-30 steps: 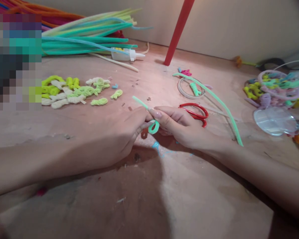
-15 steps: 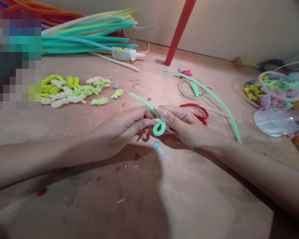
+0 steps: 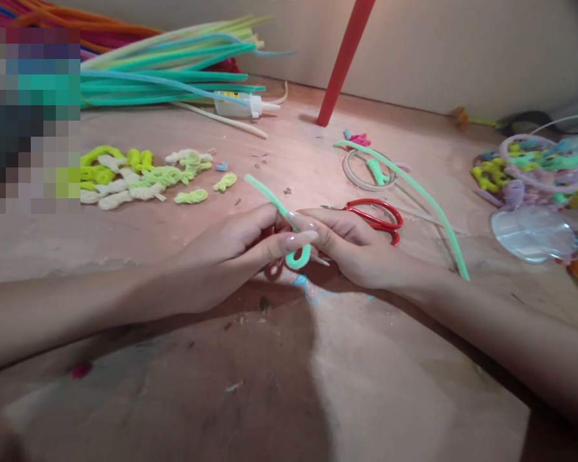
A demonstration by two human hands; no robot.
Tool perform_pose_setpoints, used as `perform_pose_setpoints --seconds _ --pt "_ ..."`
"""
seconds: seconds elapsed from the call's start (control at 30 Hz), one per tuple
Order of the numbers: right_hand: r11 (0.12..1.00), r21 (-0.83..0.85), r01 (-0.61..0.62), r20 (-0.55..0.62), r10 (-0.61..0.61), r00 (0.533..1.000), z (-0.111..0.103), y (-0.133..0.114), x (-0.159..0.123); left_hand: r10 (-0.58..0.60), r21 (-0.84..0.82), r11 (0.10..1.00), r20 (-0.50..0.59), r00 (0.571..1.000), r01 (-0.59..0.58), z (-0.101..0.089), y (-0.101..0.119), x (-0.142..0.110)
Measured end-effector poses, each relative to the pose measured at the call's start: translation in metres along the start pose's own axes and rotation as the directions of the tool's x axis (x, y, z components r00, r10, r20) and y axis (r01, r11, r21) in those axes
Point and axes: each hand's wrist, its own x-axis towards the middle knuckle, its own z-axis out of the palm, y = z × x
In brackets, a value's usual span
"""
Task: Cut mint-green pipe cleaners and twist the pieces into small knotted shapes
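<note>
Between my two hands is a mint-green pipe cleaner (image 3: 268,194), bent into a small loop that hangs below the fingertips. Its free end sticks out up and to the left. My left hand (image 3: 250,240) pinches it, the thumb lying across the loop. My right hand (image 3: 344,240) grips the same piece with thumb and fingers from the right side. Some fingertips are hidden behind the thumbs. Just beyond my right hand lie red-handled scissors (image 3: 378,215), partly covered by it. A longer green pipe cleaner (image 3: 421,192) curves across the table to the right.
Small twisted yellow, white and green pieces (image 3: 144,176) lie at left. Behind them are a bundle of pipe cleaners (image 3: 173,77) and a glue bottle (image 3: 238,104). A red post (image 3: 347,64) stands at the back. A tape ring (image 3: 349,176) and a clear dish (image 3: 534,234) are at right.
The loop has shifted slightly left and down, and my left thumb now reaches further right across it. My right hand has moved a little left, uncovering more of the scissors.
</note>
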Motion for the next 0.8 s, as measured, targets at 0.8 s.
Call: perform_pose_setpoints --seconds 0.8 --pt "0.986 0.104 -0.130 -0.050 0.135 0.990 0.0098 -0.0043 0.0028 0.047 -0.115 0.992 -0.009 0.999 -0.048 0.0011 -0.0041 -0.0012"
